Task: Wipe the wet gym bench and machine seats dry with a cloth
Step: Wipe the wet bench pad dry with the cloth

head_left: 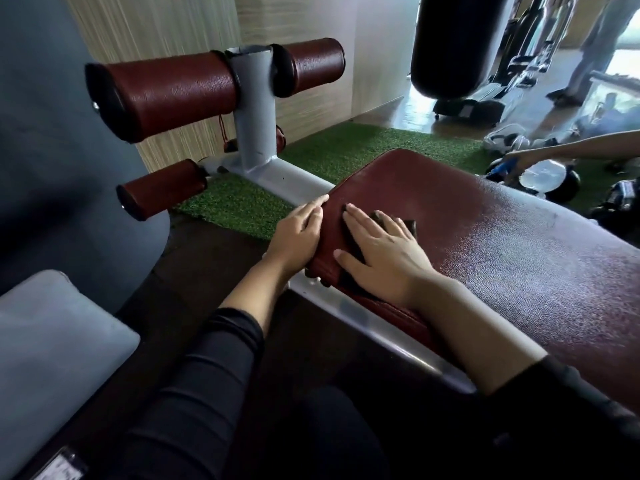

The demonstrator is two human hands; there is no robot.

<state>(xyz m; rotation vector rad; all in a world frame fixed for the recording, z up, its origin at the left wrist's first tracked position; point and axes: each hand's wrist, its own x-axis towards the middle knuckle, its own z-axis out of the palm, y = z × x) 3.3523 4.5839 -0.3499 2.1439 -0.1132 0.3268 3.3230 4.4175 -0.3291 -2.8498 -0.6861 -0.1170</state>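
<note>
Bench (485,237): dark red padded top, beaded with water over its right part, on a grey frame.
Cloth (410,226): dark, flat on the bench near its end, mostly covered by the right hand.
Right hand (384,252): fingers straight and spread, pressing the cloth down.
Left hand (299,233): fingers straight, resting along the bench's end edge, holding nothing.
Foot rollers (173,95): red, beyond the bench end.

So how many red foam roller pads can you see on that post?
4: two upper rollers, a long one left and a short one right of the post; lower left roller; a lower right one, mostly hidden behind the post.
</note>
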